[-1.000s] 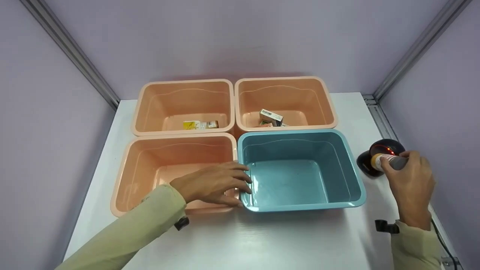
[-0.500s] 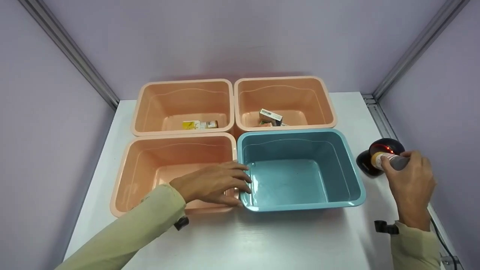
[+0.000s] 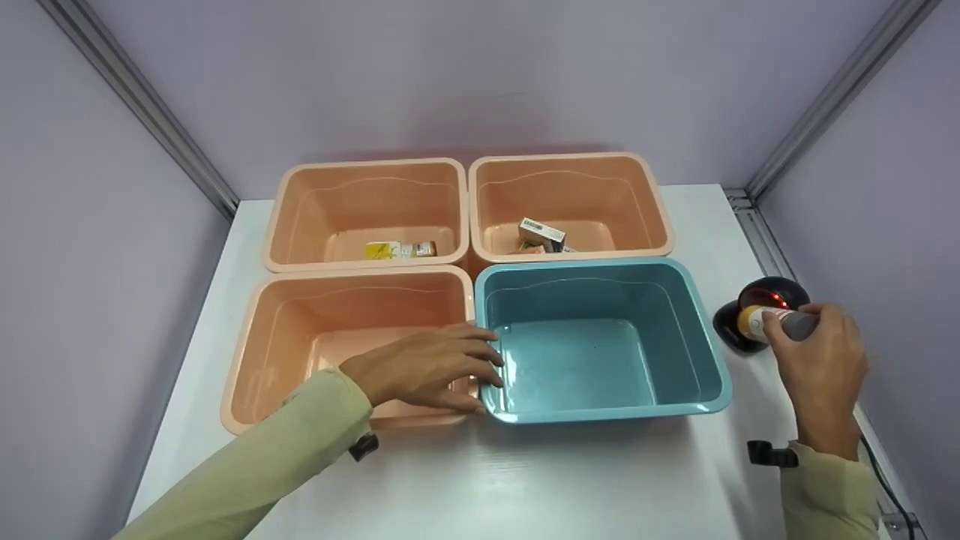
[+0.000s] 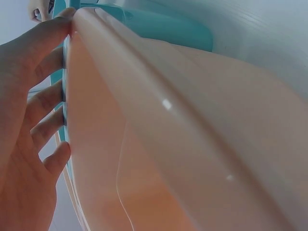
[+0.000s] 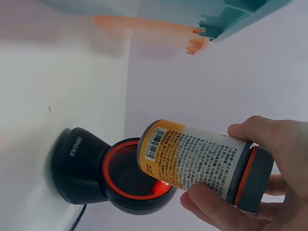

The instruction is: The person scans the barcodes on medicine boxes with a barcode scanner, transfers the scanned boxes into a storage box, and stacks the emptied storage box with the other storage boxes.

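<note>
My right hand [image 3: 825, 367] grips a pill bottle [image 3: 772, 322] between thumb and fingers near its dark cap. In the right wrist view the bottle [image 5: 187, 159] lies tilted, its white and yellow label and a barcode [image 5: 156, 143] showing. Just beyond it stands a black barcode scanner [image 5: 134, 173] with an orange ring and a red glow inside, and the bottle's base overlaps that ring. My left hand [image 3: 427, 367] rests with spread, relaxed fingers where the peach bin [image 3: 240, 360] and the blue bin [image 3: 600, 414] meet, fingertips over the blue rim.
Two more peach bins stand behind: the left one [image 3: 367, 162] holds a yellow box [image 3: 382, 250] and a small bottle [image 3: 420, 249], the right one [image 3: 555, 159] several small boxes [image 3: 541, 234]. Walls enclose the white table [image 3: 495, 480]. A cable [image 3: 889, 480] runs along the right edge.
The bottle has turned a little in my right hand and shifted slightly left before the scanner. My left hand and the bins stay where they were.
</note>
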